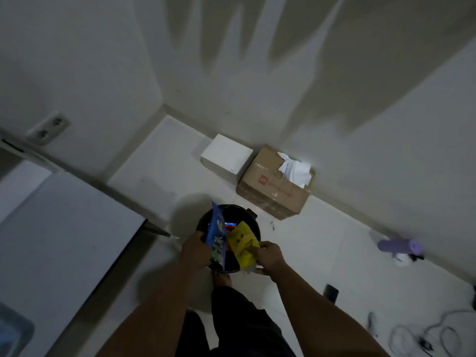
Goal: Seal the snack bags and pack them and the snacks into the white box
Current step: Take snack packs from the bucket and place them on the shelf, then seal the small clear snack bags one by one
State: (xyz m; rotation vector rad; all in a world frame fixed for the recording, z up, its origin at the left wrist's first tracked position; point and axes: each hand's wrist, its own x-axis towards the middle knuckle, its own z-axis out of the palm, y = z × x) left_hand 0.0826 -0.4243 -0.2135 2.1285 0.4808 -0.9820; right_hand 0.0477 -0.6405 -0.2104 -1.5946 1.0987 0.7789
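Left hand (196,249) holds blue bag (217,238) upright, lengthwise

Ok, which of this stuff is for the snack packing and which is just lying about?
For the job:
blue snack bag, in the left hand
yellow snack bag, in the right hand
white box

Lying about:
black bin
cardboard box
purple roll
cables
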